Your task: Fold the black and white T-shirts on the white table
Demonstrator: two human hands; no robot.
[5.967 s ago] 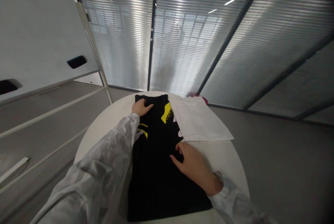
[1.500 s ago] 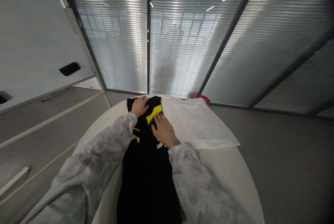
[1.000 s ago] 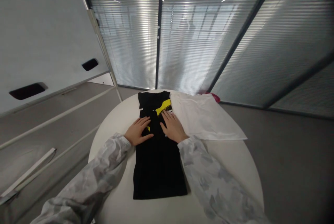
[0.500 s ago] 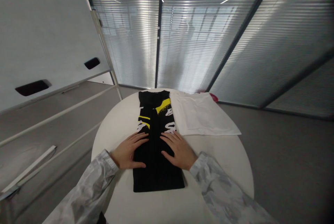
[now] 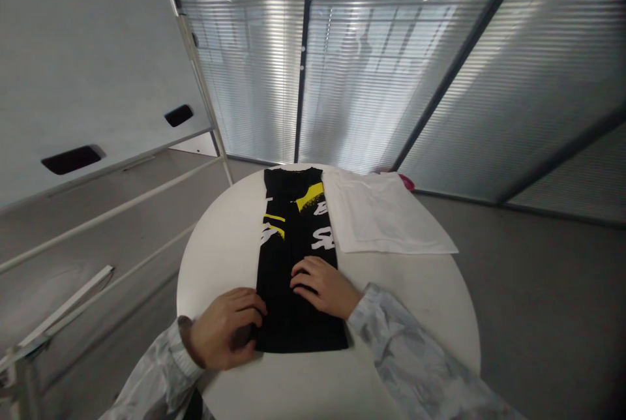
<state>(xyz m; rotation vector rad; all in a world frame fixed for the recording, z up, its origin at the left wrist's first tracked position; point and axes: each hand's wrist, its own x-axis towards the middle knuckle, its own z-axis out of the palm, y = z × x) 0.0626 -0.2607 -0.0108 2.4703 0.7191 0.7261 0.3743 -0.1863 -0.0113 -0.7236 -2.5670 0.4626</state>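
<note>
A black T-shirt (image 5: 298, 283) with yellow and white print lies in a long strip on the round table, its sides folded in to the middle. My left hand (image 5: 227, 329) is at the strip's near left edge. Its fingers curl onto the cloth, and the thumb stays apart from them by the bottom corner. My right hand (image 5: 325, 286) rests on the right half of the shirt below the white lettering, fingers slightly bent and spread. Neither hand shows cloth pinched in it. The neckline is at the far end.
A folded white cloth (image 5: 391, 214) lies beside the shirt on the right of the white table (image 5: 215, 244). Something red (image 5: 407, 182) shows behind it. To the left stands a whiteboard (image 5: 98, 48) on a rail frame, and glass panels with blinds (image 5: 366, 81) rise beyond.
My left hand has slid from the shirt's middle toward me, to its near left corner. The right hand's fingers have bent more, and that hand stays on the cloth. The view has shifted slightly.
</note>
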